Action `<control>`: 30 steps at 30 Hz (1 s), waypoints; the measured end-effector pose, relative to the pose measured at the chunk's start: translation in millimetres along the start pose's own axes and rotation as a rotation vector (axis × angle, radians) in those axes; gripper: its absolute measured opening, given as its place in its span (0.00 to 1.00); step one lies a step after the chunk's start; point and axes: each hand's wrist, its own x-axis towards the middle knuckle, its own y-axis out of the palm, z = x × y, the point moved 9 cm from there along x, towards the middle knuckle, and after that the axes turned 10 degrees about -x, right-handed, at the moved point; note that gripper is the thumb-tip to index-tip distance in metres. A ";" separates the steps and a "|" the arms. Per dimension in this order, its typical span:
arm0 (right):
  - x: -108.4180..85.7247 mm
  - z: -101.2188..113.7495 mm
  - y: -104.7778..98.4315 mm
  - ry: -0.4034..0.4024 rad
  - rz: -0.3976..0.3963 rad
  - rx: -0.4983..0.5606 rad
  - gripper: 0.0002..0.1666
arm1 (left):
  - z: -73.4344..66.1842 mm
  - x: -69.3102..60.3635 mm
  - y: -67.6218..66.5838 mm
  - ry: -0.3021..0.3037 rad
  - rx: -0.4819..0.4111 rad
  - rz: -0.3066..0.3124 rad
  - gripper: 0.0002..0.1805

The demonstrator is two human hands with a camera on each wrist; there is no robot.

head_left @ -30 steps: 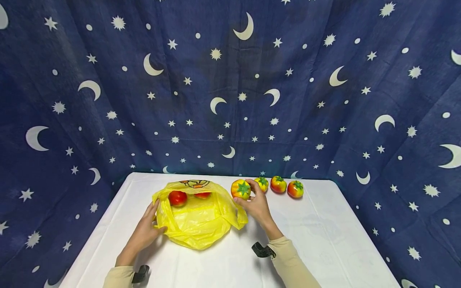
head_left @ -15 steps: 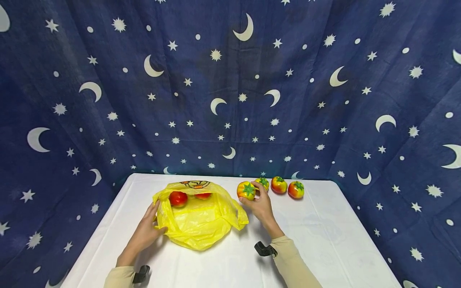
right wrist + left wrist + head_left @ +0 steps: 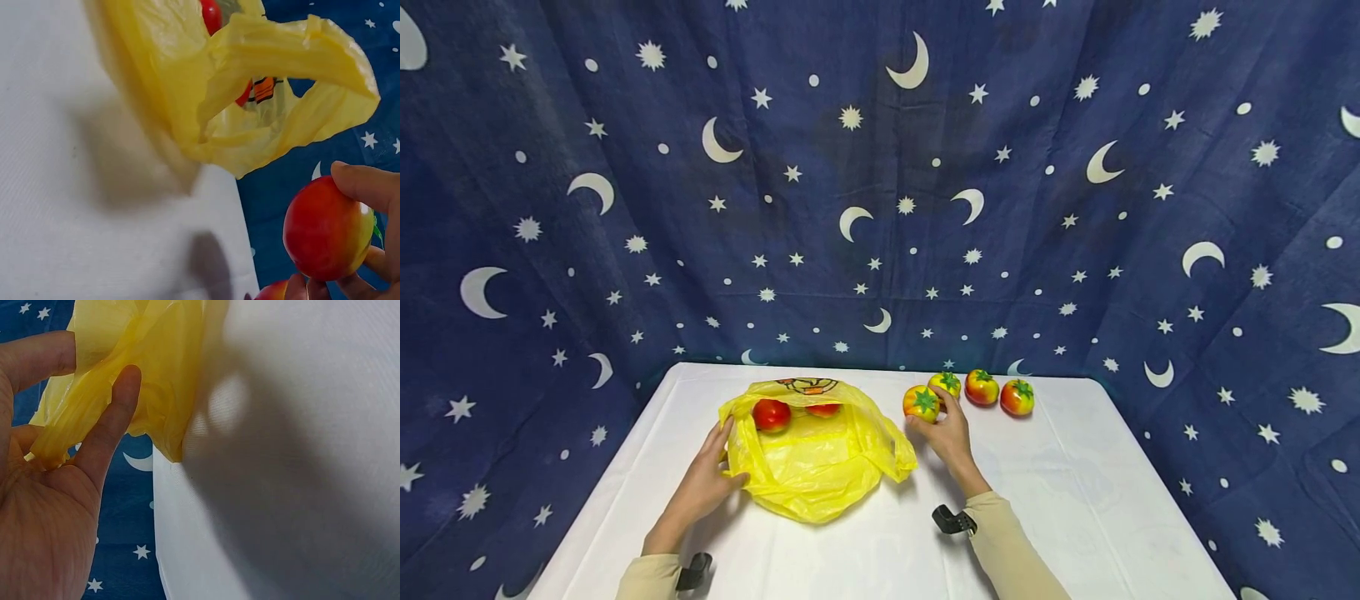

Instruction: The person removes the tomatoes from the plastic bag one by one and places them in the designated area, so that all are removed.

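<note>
A yellow plastic bag (image 3: 812, 483) lies on the table with its mouth spread toward me. Inside, a red tomato (image 3: 771, 415) shows, and part of another red one (image 3: 823, 409) beside it. My left hand (image 3: 703, 475) holds the bag's left side, thumb in front; in the left wrist view, bunched plastic (image 3: 94, 419) passes between its fingers. Right of the bag, my right hand (image 3: 950, 433) grips a red-and-yellow tomato (image 3: 921, 403) with a green star-shaped calyx, thumb and fingers round its sides. In the right wrist view this tomato (image 3: 325, 231) appears apart from the bag.
Behind the right hand stand a yellowish tomato (image 3: 946, 382) and, further right, two red-and-yellow ones (image 3: 981, 387). A white cloth covers the table (image 3: 1075, 500). A dark blue curtain (image 3: 880, 167) with moons and stars hangs along the table's far edge.
My right hand has moved a little right and lower with the tomato, away from the bag's edge. The left hand and the bag have hardly moved.
</note>
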 end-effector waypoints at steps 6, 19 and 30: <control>-1.1 -10.4 1.2 0.047 0.005 -0.008 0.45 | 1.3 -0.7 0.8 -0.002 -0.004 0.005 0.58; 1.7 -25.0 11.6 0.044 -0.003 0.018 0.43 | 3.9 -2.1 1.1 -0.009 -0.005 0.009 0.58; 1.0 -31.1 20.6 0.081 0.024 0.016 0.41 | 4.1 -2.1 1.3 -0.031 -0.001 0.012 0.58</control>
